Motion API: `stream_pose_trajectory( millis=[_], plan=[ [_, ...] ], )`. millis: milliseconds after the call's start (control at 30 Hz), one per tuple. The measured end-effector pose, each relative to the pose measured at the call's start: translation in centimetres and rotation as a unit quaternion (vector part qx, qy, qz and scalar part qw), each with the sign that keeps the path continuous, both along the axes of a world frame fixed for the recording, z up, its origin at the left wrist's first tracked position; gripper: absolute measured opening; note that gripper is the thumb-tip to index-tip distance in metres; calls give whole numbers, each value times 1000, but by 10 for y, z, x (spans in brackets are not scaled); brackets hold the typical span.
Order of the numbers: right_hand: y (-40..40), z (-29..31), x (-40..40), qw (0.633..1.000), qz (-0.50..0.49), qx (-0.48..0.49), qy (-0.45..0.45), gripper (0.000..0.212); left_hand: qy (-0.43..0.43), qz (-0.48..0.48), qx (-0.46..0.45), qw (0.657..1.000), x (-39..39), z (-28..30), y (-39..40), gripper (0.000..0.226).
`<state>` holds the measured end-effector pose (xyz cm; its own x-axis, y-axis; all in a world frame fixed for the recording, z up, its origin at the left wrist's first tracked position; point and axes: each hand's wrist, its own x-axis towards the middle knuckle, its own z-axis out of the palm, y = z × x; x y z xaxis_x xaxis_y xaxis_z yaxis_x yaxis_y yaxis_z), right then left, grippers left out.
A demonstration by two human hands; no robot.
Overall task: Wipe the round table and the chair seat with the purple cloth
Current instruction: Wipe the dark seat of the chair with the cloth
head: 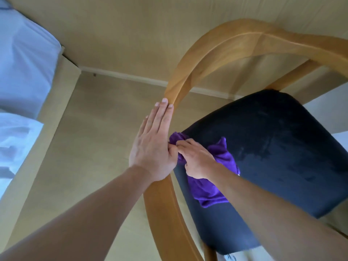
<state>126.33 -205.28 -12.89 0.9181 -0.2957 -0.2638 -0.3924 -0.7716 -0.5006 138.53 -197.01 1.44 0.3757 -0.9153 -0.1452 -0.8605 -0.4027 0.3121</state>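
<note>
two bare forearms reach in from the bottom edge toward a chair. the right hand [195,161] has its fingers curled round a bunched purple cloth [212,185] and holds it down on the near left part of the dark blue chair seat [273,147]; the cloth spills out from under the hand on both sides, one fold trailing back along the forearm, another poking out past the fingertips at the seat's left edge. just beside it, touching at the thumb, the left hand [152,146] lies flat with straight fingers held together, wide and holding nothing, resting along the curved wooden armrest [163,204] that runs up the left side of the seat. its fingertips reach the point where the wood bends up into the arched chair back [235,40], which sweeps over the seat toward the right edge. a wooden strut [293,76] drops from that arch to the far side of the seat. under and around the chair is a pale beige floor [98,147], meeting a light skirting board [128,76] and a beige wall [113,25] beyond. on the left, well apart from the chair, lies a bed with white sheets [24,68] over a beige base.
</note>
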Motion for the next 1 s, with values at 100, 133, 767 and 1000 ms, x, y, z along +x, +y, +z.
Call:
stream_pose_trajectory(
  millis=[100,133,767,1000],
  plan=[
    [-36,6,-6,993,-114,36,3,35,-1,1,2,1000,1,0,-1,92],
    [-47,6,-5,979,-189,78,-10,38,-1,3,1,1000,1,0,-1,92],
    [-55,12,-3,987,-107,106,56,27,-8,1,-7,1000,0,1,-1,88],
    [-58,-8,22,925,-340,168,22,80,-9,2,-15,1000,1,-1,0,86]
  ],
)
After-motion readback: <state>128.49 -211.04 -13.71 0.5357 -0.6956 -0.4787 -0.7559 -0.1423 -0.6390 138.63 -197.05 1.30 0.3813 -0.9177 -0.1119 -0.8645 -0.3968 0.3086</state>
